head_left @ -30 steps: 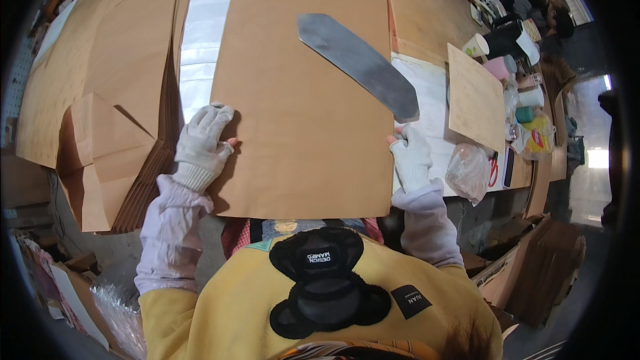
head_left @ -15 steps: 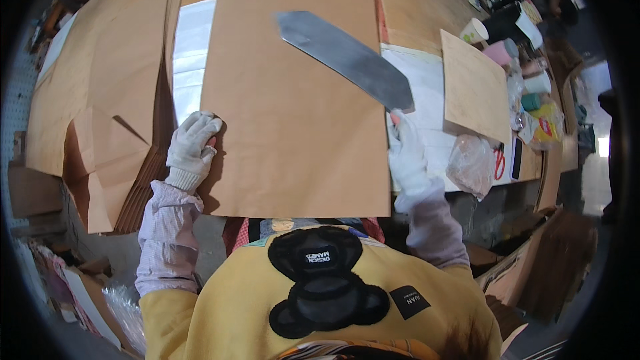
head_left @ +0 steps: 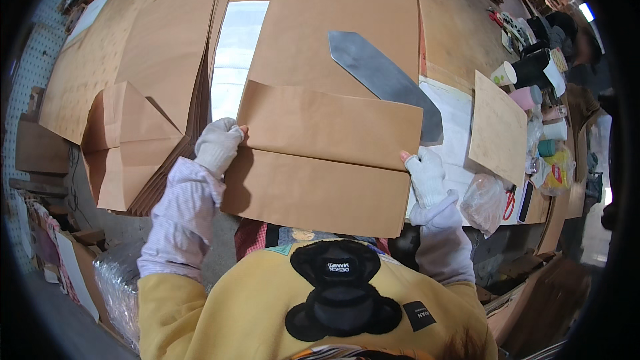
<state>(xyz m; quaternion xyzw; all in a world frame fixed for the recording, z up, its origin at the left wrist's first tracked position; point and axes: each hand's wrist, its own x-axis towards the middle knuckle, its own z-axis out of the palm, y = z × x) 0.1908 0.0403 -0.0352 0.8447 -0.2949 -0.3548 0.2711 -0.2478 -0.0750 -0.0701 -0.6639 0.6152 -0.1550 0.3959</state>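
Observation:
In front of me a brown kraft paper sheet (head_left: 320, 193) has its near end lifted and folded back, with the flap (head_left: 333, 120) lying across it. My left hand (head_left: 219, 148), in a white glove with bare fingertips, is closed on the paper's left edge at the crease. My right hand (head_left: 427, 177), gloved the same way, pinches the right edge of the fold. Beyond the flap, a flat grey template plate (head_left: 383, 77) with pointed ends lies slantwise on the paper, its lower part partly covered by the flap's corner.
At left sits a stack of folded brown paper (head_left: 167, 47) with an opened folded piece (head_left: 130, 137) at its near end. On the right are a pale wooden board (head_left: 497, 130), a clear plastic bag (head_left: 484, 203), red-handled scissors (head_left: 510, 203), a phone (head_left: 525, 201) and several cups (head_left: 505, 75).
The paper's near end, flat before, is now folded back away from me. My right hand has moved from beside the plate's tip to the fold's right edge. The whole view has shifted.

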